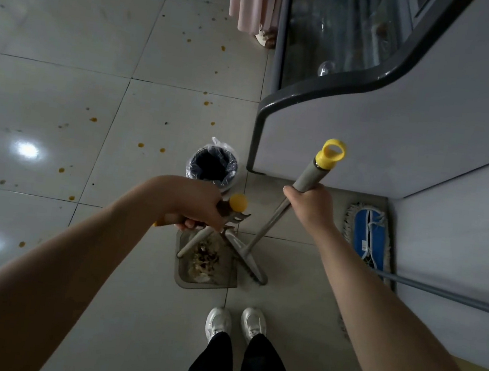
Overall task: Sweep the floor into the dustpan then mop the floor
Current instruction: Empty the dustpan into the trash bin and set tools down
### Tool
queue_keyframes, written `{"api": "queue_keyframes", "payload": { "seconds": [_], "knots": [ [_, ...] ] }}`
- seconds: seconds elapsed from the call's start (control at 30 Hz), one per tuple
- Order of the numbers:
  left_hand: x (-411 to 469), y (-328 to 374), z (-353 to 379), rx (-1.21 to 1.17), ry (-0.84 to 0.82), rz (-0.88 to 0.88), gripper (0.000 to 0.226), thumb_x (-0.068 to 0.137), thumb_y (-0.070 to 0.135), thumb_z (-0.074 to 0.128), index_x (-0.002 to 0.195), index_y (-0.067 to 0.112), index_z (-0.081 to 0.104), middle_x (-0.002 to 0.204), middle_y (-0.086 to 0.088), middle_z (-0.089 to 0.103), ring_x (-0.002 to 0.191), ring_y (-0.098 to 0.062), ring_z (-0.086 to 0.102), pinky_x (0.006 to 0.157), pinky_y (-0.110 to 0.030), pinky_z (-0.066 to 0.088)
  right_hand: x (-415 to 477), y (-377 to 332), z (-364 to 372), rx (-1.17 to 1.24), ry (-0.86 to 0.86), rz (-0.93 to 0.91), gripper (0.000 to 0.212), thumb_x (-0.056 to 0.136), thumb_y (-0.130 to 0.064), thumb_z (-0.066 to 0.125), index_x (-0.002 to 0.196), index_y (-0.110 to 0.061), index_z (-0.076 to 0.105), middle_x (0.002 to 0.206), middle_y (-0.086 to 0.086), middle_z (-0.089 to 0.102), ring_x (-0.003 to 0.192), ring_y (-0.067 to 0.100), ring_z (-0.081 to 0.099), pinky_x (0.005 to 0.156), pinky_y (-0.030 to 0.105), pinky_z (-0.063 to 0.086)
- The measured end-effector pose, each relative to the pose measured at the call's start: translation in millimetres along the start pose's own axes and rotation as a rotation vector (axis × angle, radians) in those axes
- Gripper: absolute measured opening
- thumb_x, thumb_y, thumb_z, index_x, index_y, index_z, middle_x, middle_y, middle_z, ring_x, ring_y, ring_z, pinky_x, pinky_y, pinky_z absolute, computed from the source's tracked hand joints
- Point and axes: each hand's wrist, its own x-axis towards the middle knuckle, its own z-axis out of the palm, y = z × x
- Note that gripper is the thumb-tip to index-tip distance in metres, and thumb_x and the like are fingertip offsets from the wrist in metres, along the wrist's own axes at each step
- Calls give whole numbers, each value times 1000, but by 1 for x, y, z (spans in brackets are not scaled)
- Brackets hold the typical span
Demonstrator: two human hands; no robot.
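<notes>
Debris [203, 257] lay heaped in the grey dustpan [224, 278], which sat on the floor [64, 86] low in the centre of the frame, just ahead of the person's white shoes [219, 321]. The hands were apart: the left hand [200, 207] gripped the dustpan's handle, and the right hand [308, 205] was wrapped round the grey broom [265, 234] below its yellow cap, the broom head resting at the pan's right edge.

Sweeping looked close to finished. A good next move would be to keep the pan's lip flat on the tile, draw the last crumbs in with short strokes, then lift it level toward the lined bin [213, 166] just above.

A display cabinet [366, 132] crowded the right side, and the blue mop [368, 234] lay against its base, with the handle running off to the right. Open floor spread to the left, speckled with orange spots [92, 119] that would need mopping.
</notes>
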Motion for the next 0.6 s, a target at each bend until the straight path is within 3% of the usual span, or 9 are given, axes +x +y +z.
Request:
{"api": "queue_keyframes", "payload": {
  "seconds": [0.2,0.4,0.5,0.6],
  "knots": [
    [-5,-10,-2,-27,31,-14,19,86,18,62,70,15,52,52,0,47,32,-4,42,39,-17,41,-4,-2,-1,-69,-32,-59,39,76,-27,65,52,-14,37,49,0,44,52,20,44,46,27,31],
    [-10,-17,3,-87,37,-25,15,86,15,60,73,12,53,55,-2,46,36,-7,41,40,-19,41,-4,-8,-10,-65,-121,-61,30,72,-30,67,54,-19,46,54,-6,52,52,12,50,48,24,36],
    [-12,-21,4,-97,45,-23,13,86,15,60,75,11,54,56,-3,46,39,-8,42,41,-20,41,-1,-14,-16,-60,-207,-56,21,70,-32,71,62,-20,56,65,-4,61,64,16,60,57,27,47],
    [-13,-26,8,-120,53,-29,14,85,15,61,73,11,55,54,-2,47,37,-7,42,41,-19,41,-3,-17,-17,-32,-270,-43,17,69,-28,75,71,-18,61,77,1,66,80,21,68,75,37,58]
  ]
}}
